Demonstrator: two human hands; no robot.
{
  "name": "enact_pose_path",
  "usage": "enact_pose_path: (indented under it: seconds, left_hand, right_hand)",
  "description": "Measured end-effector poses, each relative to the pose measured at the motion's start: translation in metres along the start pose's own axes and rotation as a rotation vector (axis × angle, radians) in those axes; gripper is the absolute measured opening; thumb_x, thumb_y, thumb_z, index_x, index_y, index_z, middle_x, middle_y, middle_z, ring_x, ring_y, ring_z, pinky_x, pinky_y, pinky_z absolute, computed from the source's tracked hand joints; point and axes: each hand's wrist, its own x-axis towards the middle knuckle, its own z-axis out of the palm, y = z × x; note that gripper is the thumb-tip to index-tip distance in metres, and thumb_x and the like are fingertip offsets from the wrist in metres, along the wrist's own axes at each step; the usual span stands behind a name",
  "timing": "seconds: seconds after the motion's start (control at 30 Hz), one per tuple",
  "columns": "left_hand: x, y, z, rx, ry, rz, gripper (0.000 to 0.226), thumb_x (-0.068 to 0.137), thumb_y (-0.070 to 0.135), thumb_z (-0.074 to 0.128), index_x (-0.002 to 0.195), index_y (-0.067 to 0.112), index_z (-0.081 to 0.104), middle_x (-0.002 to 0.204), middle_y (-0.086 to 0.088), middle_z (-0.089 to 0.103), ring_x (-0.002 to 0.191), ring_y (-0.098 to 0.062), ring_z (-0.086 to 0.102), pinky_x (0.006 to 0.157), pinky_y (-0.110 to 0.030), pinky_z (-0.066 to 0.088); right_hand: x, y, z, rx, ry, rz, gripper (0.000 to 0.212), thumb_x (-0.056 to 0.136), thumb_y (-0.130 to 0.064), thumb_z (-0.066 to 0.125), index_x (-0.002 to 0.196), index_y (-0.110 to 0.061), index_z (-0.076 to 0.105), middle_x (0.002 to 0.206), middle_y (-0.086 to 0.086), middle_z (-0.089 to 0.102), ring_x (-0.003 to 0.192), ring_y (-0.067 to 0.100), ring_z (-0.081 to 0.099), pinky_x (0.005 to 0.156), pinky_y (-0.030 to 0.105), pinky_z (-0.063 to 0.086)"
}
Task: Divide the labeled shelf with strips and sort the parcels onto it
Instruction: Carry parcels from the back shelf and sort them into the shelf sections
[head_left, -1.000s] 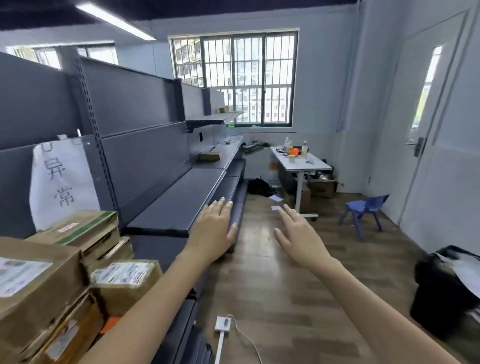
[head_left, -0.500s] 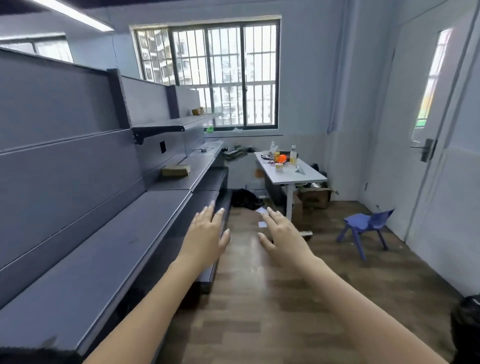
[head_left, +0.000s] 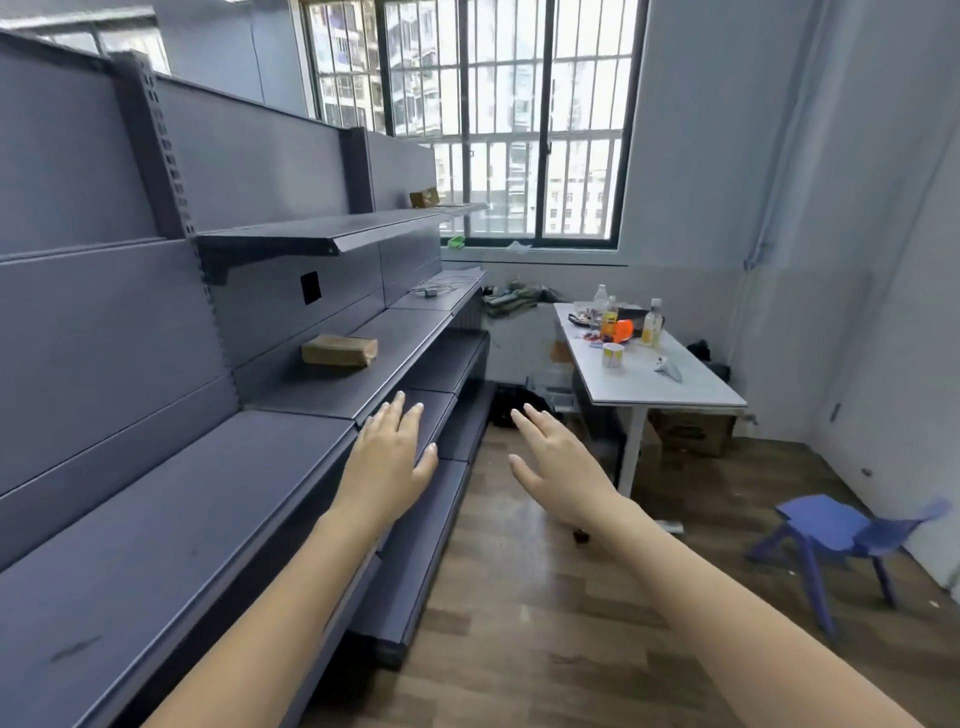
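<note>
Since half a second earlier the view had advanced along the dark shelf, bringing the far window and the brown parcel closer. Both the left hand and the right hand stayed spread wide and held nothing, the left over the shelf's front edge, the right over the floor. No strips showed, so dividing had probably not begun. The parcel lay alone on a farther shelf section. To the right stood a white table and a blue chair, leaving the aisle passable.
</note>
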Motion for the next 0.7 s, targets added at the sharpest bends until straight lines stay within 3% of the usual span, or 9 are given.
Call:
enact_pose_path:
  seconds: [0.23,0.47,0.7]
  left_hand:
    - [0.209,-0.031,0.097,0.039,0.002,-0.072,0.058,0.098,0.033,0.039,0.148,0.012,0.019,0.157,-0.009,0.010,0.145,-0.022,0.011,0.117,-0.032,0.005]
    - [0.368,-0.055,0.159,0.162,-0.070,-0.137,0.059,0.099,0.034,0.034,0.150,0.013,0.012,0.158,-0.007,0.005,0.145,-0.020,0.006,0.117,-0.031,0.002]
    - [0.482,-0.119,0.232,0.267,-0.007,-0.404,0.063,0.099,0.036,0.034,0.150,0.013,0.006,0.158,-0.005,0.002,0.146,-0.020,0.001,0.117,-0.032,0.000]
  right_hand:
    - [0.212,0.116,0.038,-0.043,-0.006,-0.076,0.059,0.100,-0.032,0.037,0.150,-0.014,0.013,0.158,0.005,0.009,0.146,0.019,0.007,0.117,0.027,0.005]
    - [0.385,0.191,0.079,0.014,-0.028,-0.186,0.058,0.100,-0.032,0.036,0.150,-0.014,0.013,0.158,0.003,0.010,0.146,0.017,0.007,0.115,0.023,0.003]
    - [0.575,0.239,0.166,0.159,-0.138,-0.445,0.059,0.099,-0.031,0.039,0.150,-0.014,0.014,0.158,0.001,0.012,0.146,0.017,0.007,0.116,0.025,0.012]
